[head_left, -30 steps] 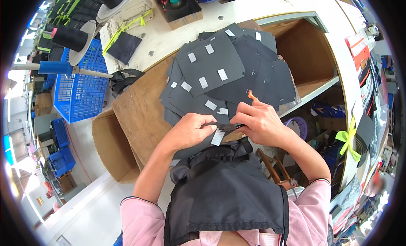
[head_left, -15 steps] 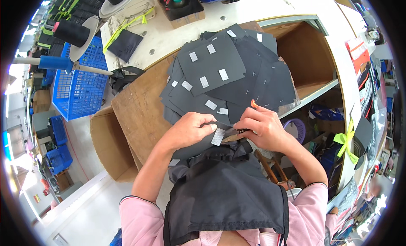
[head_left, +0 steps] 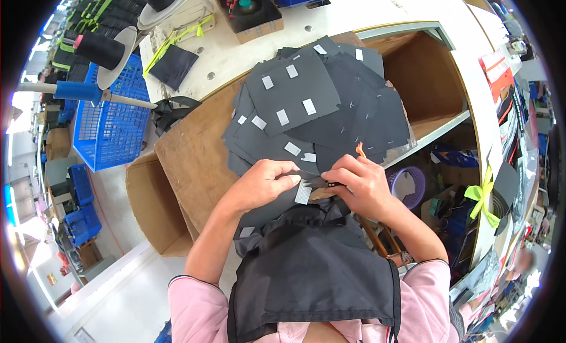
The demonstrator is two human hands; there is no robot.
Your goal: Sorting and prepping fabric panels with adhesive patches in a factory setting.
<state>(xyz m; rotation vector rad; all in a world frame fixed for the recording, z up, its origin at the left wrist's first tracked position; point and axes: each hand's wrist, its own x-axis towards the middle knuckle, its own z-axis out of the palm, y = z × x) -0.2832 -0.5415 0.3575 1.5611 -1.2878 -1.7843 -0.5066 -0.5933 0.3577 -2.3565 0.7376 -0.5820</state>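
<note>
Head view: the left hand [head_left: 262, 184] pinches a white rectangular label [head_left: 303, 194] on a black fabric piece [head_left: 277, 207]; the right hand [head_left: 361, 185] is closed around small orange-handled snips [head_left: 358, 149] at the same spot. Beyond lies a pile of black fabric pieces [head_left: 330, 113] bearing white tags, on a brown cardboard sheet [head_left: 188, 160] over a white worktable [head_left: 330, 12]. A blue plastic crate [head_left: 109, 127] stands left.
</note>
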